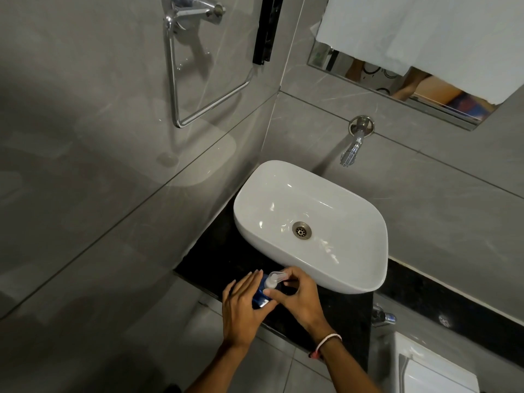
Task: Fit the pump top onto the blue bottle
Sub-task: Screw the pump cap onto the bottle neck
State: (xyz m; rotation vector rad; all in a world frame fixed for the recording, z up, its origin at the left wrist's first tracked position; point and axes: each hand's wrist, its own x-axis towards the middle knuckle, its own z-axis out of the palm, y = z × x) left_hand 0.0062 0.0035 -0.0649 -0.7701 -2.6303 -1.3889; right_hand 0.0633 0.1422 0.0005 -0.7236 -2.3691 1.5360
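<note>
The left hand [241,310] wraps the blue bottle [259,296] to steady it (fingers closed around it) while the right hand [300,299] pinches the pump top [273,280] with 2 fingertips, likely seating it.

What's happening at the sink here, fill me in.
A person is fitting a clear pump top onto a blue bottle on the black counter beside the white basin. The left hand steadies the bottle; the right hand grips the pump at the neck. Whether it is fully seated cannot be told.

Blue bottle [259,296], clear pump top [273,279], white basin [354,268], black counter [215,262].
</note>
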